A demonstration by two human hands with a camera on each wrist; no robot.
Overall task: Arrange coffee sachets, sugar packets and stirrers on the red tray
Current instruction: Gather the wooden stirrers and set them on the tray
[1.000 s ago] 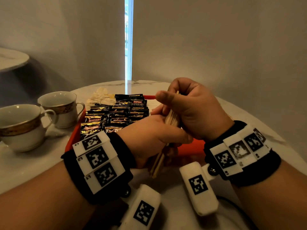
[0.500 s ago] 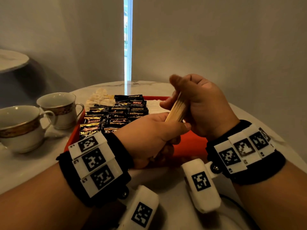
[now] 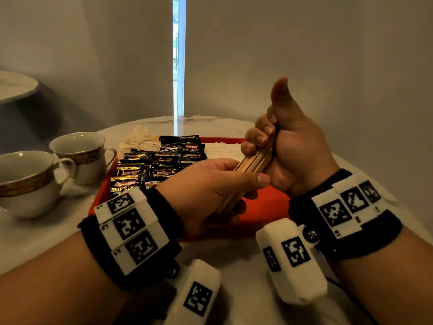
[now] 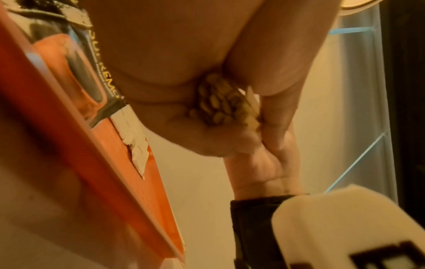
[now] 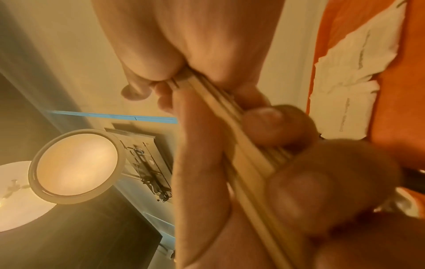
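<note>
Both hands hold one bundle of wooden stirrers [image 3: 254,160] above the near right part of the red tray [image 3: 267,208]. My left hand [image 3: 210,191] grips the bundle's lower half, thumb lying across it. My right hand [image 3: 281,146] has its fingers curled round the upper half, thumb pointing up. The stirrer ends [image 4: 218,102] show in the left wrist view, and their long sides [image 5: 243,145] in the right wrist view. Black coffee sachets [image 3: 161,165] lie in rows on the tray's left half. White sugar packets [image 3: 222,148] lie at the tray's back right.
Two white cups with gold bands [image 3: 25,181] [image 3: 80,156] stand on the marble table [image 3: 35,238] left of the tray. A pile of pale packets [image 3: 138,139] lies on the table behind the tray's left corner. The wall stands close behind.
My right hand has risen and turned, thumb now pointing up, fingers wrapped round the stirrers' upper part. The bundle has tilted flatter and my left hand has slid to its lower half.
</note>
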